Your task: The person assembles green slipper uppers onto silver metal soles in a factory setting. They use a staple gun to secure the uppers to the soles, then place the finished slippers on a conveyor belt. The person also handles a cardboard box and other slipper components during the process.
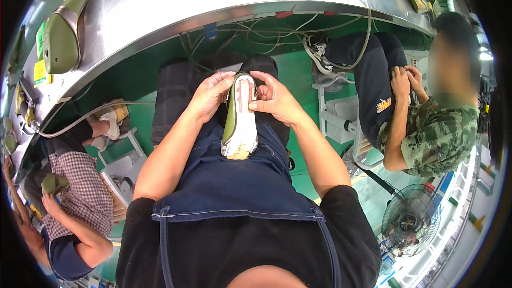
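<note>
A green shoe upper on a last (244,126) rests above my lap with its underside facing up. White lining board with a reddish-brown strip shows on that underside, and the end nearer me is rough and yellowish. My left hand (214,92) grips the left edge of the far end, its fingers partly hidden by the shoe. On the other side my right hand (276,100) holds the right edge, thumb on the underside and index finger at the far tip. A navy apron (229,181) lies beneath the shoe.
A curved metal workbench (160,0) runs ahead, with a green shoe (63,40) standing on its left. Cables (277,34) hang under it. Co-workers sit at left (80,192) and right (434,133); the left one holds a green shoe piece (54,183). A fan (409,220) stands right.
</note>
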A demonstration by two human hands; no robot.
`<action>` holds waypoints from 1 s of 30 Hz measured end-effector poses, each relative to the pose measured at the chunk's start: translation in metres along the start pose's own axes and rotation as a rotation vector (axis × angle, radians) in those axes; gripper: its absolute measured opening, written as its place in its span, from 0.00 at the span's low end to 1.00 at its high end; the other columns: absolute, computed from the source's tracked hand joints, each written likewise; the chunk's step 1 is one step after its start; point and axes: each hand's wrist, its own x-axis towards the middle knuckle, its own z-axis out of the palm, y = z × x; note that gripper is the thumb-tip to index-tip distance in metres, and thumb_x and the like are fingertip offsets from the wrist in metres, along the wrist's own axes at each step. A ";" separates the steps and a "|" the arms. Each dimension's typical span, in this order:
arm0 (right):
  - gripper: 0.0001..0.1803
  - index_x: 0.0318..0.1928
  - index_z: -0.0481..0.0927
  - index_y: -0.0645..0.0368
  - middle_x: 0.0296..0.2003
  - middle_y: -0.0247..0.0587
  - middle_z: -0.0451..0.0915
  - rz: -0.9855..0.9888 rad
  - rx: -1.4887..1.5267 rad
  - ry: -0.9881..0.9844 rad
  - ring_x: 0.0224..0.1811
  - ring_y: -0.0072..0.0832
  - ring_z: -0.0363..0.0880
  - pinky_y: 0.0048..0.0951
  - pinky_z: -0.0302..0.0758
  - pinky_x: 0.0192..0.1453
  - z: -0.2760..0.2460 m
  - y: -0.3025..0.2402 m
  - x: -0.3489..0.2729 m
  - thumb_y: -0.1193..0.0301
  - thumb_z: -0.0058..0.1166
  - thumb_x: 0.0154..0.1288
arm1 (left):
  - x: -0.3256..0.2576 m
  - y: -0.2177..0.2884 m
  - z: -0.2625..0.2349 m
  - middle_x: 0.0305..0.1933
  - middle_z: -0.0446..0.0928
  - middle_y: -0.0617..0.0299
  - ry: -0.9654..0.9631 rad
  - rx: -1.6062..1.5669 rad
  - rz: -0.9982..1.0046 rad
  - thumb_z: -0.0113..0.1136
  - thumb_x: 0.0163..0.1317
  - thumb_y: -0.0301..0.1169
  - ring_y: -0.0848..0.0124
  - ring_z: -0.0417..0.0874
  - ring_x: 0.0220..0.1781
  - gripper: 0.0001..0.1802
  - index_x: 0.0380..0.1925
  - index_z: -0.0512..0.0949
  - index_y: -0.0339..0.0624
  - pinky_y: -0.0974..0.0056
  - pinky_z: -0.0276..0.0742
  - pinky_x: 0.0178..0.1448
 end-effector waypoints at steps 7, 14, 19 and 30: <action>0.38 0.72 0.66 0.67 0.57 0.38 0.80 0.014 0.330 -0.003 0.51 0.18 0.79 0.26 0.77 0.52 0.005 0.005 0.012 0.79 0.68 0.63 | 0.001 -0.002 -0.002 0.50 0.84 0.63 -0.004 0.013 -0.014 0.62 0.75 0.38 0.75 0.83 0.48 0.20 0.60 0.77 0.39 0.67 0.78 0.52; 0.21 0.61 0.77 0.66 0.44 0.34 0.86 -0.042 0.021 0.177 0.42 0.17 0.81 0.23 0.76 0.45 0.001 -0.006 0.016 0.72 0.64 0.72 | 0.009 0.007 0.001 0.49 0.84 0.61 -0.049 -0.034 -0.002 0.62 0.75 0.34 0.73 0.83 0.49 0.15 0.56 0.78 0.38 0.65 0.78 0.58; 0.17 0.58 0.81 0.66 0.41 0.34 0.86 -0.154 -0.072 0.231 0.42 0.17 0.82 0.22 0.78 0.49 0.000 -0.010 0.022 0.73 0.64 0.72 | 0.012 0.021 0.013 0.46 0.84 0.60 -0.022 0.089 0.048 0.60 0.75 0.31 0.75 0.83 0.45 0.14 0.54 0.80 0.33 0.67 0.80 0.52; 0.16 0.58 0.83 0.67 0.44 0.38 0.85 -0.319 -0.400 0.300 0.46 0.23 0.84 0.26 0.80 0.54 0.008 -0.009 0.015 0.74 0.62 0.73 | -0.004 0.017 0.024 0.48 0.85 0.57 0.020 0.426 0.249 0.69 0.67 0.25 0.74 0.85 0.50 0.21 0.57 0.78 0.30 0.67 0.80 0.58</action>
